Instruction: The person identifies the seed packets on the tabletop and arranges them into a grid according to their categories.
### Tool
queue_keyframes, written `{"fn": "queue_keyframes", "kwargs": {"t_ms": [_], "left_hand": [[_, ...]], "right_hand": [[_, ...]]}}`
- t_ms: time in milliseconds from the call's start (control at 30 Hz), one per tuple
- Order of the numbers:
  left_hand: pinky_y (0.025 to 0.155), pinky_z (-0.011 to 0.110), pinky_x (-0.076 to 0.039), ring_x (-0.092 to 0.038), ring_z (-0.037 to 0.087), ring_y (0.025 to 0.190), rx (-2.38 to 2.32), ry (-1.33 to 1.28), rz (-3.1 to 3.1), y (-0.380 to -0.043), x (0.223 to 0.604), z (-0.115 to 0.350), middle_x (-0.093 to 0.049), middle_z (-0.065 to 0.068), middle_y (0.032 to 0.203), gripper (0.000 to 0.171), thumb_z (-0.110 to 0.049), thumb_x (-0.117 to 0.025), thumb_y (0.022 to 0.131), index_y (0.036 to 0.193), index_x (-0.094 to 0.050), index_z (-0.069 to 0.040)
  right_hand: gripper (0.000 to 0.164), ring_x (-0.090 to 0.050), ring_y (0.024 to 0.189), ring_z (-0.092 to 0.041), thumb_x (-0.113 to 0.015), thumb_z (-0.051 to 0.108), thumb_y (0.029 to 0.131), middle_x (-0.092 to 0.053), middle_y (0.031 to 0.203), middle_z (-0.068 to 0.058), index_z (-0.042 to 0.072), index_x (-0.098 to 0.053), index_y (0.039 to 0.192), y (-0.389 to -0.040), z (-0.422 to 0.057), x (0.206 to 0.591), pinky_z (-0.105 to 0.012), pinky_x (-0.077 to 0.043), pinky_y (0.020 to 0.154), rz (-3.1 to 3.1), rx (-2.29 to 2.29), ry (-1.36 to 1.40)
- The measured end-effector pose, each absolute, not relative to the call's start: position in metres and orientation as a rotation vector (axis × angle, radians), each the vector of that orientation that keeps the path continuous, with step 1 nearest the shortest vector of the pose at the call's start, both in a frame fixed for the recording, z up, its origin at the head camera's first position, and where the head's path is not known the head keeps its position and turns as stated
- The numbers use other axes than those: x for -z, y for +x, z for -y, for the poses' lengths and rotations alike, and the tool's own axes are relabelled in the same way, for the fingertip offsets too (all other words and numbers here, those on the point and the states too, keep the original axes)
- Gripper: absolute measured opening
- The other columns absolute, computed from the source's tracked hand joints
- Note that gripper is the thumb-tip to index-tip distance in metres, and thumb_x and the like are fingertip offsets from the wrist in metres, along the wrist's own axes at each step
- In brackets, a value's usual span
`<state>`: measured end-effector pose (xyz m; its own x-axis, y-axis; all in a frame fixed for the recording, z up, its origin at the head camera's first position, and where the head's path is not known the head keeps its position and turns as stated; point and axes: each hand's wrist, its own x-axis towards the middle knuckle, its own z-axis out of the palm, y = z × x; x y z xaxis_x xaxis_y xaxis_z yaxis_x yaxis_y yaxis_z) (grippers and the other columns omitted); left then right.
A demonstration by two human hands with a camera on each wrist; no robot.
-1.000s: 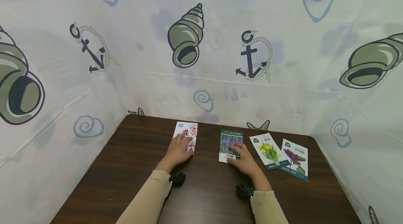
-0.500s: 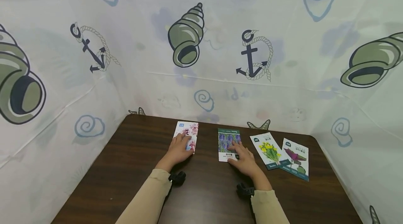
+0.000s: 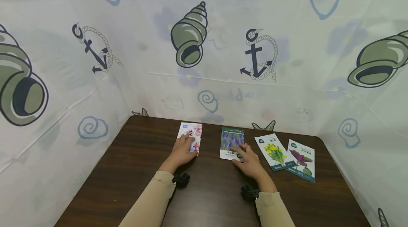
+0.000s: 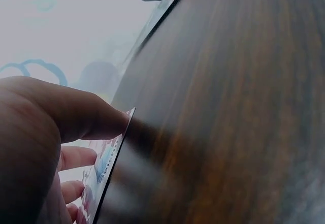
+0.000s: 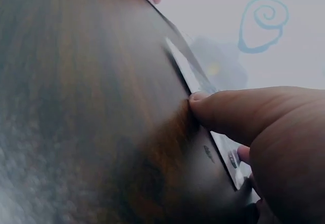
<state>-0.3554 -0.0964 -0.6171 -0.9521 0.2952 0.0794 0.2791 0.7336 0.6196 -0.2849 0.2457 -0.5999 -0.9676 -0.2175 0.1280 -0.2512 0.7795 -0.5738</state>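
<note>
In the head view, my left hand (image 3: 181, 151) rests with spread fingers on a seed packet with pink blossoms (image 3: 195, 128). The left wrist view puts its thumb (image 4: 101, 117) at the packet's edge, the other fingers lying on the printed face. To the right lies a packet with purple flower spikes (image 3: 228, 138), flat on the table. Fingers of my right hand (image 3: 250, 163) lie over its near right part. In the right wrist view the right thumb (image 5: 218, 109) meets that packet's near edge. Part of each packet is hidden under the hand.
Right of my right hand lie a yellow-flower packet (image 3: 272, 151) and a packet with a dark purple bloom (image 3: 307, 156); the first overlaps the second. The dark wooden table (image 3: 210, 191) ends at a patterned cloth wall (image 3: 153, 89) behind and at both sides.
The purple-flower packet has slid slightly left and away from me, under my right fingers. My left hand and the pink packet keep their place; the head view shifts a little.
</note>
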Motion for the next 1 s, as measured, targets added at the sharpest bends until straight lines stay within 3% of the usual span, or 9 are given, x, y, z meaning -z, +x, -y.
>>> {"fn": "queue_keyframes", "kwargs": {"t_ms": [200,500,733,1000], "left_hand": [[0.13,0.068,-0.024,-0.028,0.049,0.159,-1.008,0.486,-2.911,-0.3559,0.6213,0.0968,-0.031,0.024,0.174,0.071,-0.036,-0.071,0.097,0.159,-0.053,-0.007],[0.13,0.069,-0.024,-0.025,0.049,0.16,-1.029,0.486,-2.877,-0.3555,0.6194,0.0976,-0.03,0.023,0.176,0.069,-0.032,-0.069,0.097,0.16,-0.055,-0.009],[0.131,0.071,-0.022,-0.022,0.05,0.163,-0.983,0.479,-2.88,-0.3529,0.6171,0.0978,-0.026,0.022,0.179,0.07,-0.032,-0.069,0.099,0.163,-0.052,-0.011],[0.131,0.07,-0.022,-0.022,0.049,0.162,-1.007,0.474,-2.867,-0.3535,0.6158,0.0984,-0.025,0.021,0.18,0.07,-0.033,-0.068,0.099,0.163,-0.051,-0.012]], "right_hand": [[0.05,-0.034,0.158,-0.058,-0.072,0.027,0.105,-0.04,0.171,-0.025,0.026,-0.063,0.154,-0.2841,-0.247,0.6053,-0.085,-0.027,0.115,2.863,-0.953,0.445],[0.049,-0.061,0.132,-0.053,-0.073,0.019,0.105,-0.04,0.161,-0.027,0.025,-0.064,0.153,-0.2814,-0.2452,0.6023,-0.083,-0.031,0.114,2.875,-1.01,0.379],[0.051,-0.035,0.16,-0.051,-0.074,0.019,0.105,-0.044,0.17,-0.021,0.026,-0.063,0.154,-0.2825,-0.2433,0.5999,-0.082,-0.029,0.118,2.928,-0.959,0.373],[0.056,-0.038,0.157,-0.051,-0.073,0.023,0.106,-0.039,0.173,-0.02,0.027,-0.058,0.16,-0.2837,-0.2433,0.6005,-0.08,-0.028,0.121,2.954,-0.915,0.373]]}}
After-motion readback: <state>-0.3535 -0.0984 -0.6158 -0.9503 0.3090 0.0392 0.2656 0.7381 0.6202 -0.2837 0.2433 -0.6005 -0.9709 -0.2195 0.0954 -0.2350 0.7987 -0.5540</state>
